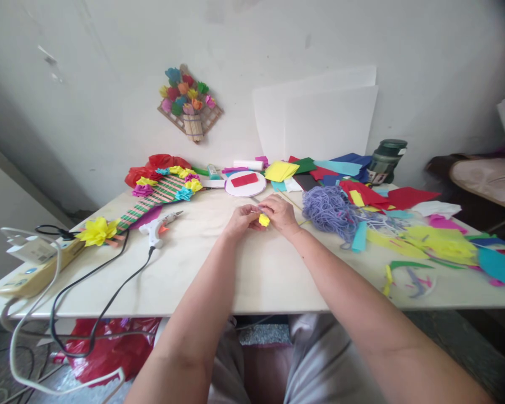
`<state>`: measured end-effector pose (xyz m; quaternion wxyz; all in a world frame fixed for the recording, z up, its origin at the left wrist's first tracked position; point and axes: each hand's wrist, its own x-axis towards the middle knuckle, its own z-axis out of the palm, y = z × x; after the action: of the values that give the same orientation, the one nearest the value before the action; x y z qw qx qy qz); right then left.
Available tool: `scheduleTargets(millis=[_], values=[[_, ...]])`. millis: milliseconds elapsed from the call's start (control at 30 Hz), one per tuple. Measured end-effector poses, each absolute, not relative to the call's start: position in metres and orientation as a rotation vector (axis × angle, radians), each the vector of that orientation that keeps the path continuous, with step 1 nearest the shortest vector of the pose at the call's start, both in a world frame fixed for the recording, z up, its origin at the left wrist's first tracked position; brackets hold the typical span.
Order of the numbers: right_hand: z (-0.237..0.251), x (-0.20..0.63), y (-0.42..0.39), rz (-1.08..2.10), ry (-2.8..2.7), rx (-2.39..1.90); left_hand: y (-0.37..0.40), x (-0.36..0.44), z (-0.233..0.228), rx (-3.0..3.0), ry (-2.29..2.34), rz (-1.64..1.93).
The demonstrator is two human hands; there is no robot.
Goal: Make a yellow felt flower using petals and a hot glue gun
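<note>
My left hand [242,219] and my right hand [281,215] meet over the middle of the pale table [202,280]. Between their fingertips sits a small yellow paper piece [264,220], pinched from both sides. A thin wooden stick [289,200] lies just behind my right hand. A tangle of purple yarn [330,210] rests close to the right of my right hand. A white glue gun [159,227] lies to the left of my left hand, its black cord trailing off the table edge.
A striped craft board with paper flowers [160,193] lies at back left, a yellow paper flower [97,230] near its end. Coloured paper scraps [429,238] cover the right side. A power strip [33,269] sits at far left. A green flask [385,161] stands at the back.
</note>
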<state>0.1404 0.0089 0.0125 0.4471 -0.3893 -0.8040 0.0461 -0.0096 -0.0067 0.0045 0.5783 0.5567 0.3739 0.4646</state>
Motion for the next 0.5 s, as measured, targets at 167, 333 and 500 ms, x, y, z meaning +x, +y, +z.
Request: scheduleTargets(millis=[167,333,500], values=[[0.0072,0.1427,0.0165,0.051,-1.983,-0.914,-0.0059,-0.01,0.0028,1.327,0.871,1.087],[0.0063,0.1437,0.0167,0.018,-1.972,-0.945,-0.0065,-0.0099,0.0023,1.331,0.848,1.085],[0.011,0.1435,0.0097,0.001,-1.978,-1.02,-0.006,-0.0096,0.0023,1.334,0.847,1.084]])
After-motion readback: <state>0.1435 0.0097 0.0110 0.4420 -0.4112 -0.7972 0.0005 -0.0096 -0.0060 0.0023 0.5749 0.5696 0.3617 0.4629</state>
